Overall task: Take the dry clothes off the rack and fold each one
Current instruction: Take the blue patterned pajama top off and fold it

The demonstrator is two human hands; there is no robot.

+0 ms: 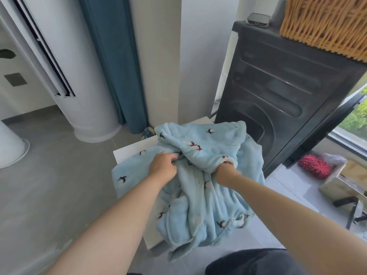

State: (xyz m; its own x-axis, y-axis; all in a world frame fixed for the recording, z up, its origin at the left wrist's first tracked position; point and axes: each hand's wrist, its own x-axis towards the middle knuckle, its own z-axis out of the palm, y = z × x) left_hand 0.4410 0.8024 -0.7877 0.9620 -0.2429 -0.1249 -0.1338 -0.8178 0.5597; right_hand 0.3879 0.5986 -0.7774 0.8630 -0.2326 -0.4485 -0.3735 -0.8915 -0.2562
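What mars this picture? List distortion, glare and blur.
Head view: the wide-angle lens bows the white column and dark machine outward; window daylight leaves a sheen on the machine's side; the garment and left hand read clearly, with mild softness overall.

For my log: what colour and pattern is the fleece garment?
The fleece garment is light blue with small dark motifs; head view.
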